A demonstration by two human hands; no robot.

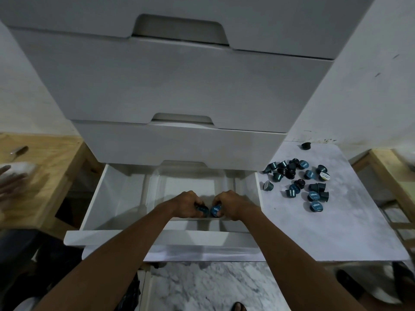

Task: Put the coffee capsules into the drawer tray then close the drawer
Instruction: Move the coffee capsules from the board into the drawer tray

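The bottom drawer of a white cabinet stands pulled out. Inside it lies a clear plastic tray. My left hand and my right hand are both down at the tray's near edge, side by side. Each hand is closed on a blue coffee capsule: the left one's capsule shows dark teal, the right one's capsule shows its blue printed lid. Several more capsules lie scattered on the marble-patterned surface to the right of the drawer.
Two closed white drawers rise above the open one. One black capsule sits apart at the back right. A wooden table stands at left, with another person's hand on a white cloth. A wooden frame stands at right.
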